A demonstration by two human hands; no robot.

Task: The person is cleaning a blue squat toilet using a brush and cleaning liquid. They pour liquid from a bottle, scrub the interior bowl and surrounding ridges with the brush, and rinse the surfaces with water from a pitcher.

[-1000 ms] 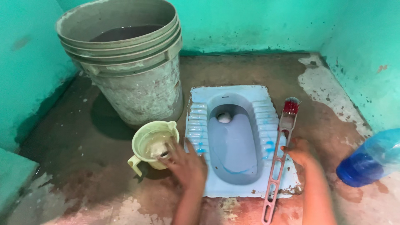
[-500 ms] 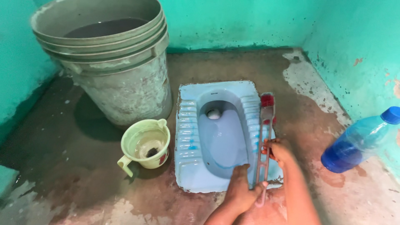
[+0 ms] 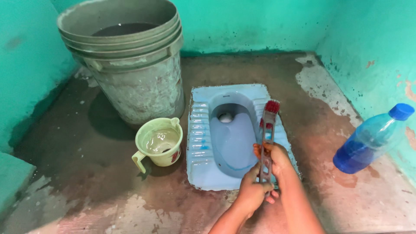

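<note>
Both my hands grip the long pink handle of a toilet brush (image 3: 267, 130) with red bristles at its far end. My left hand (image 3: 250, 193) holds the lower end of the handle, my right hand (image 3: 274, 158) holds it a little higher. The brush head hangs over the right footrest of a light blue squat toilet pan (image 3: 203, 143) set in the floor. Blue liquid streaks the pan.
A pale green jug (image 3: 159, 145) with water stands left of the pan. Behind it is a large grey bucket (image 3: 130, 65) holding water. A blue-capped plastic bottle (image 3: 372, 138) with blue liquid leans at the right wall. Turquoise walls surround the wet concrete floor.
My left hand left the jug and came over to the brush handle. Both hands now hold the brush, lifted off the pan's right side.
</note>
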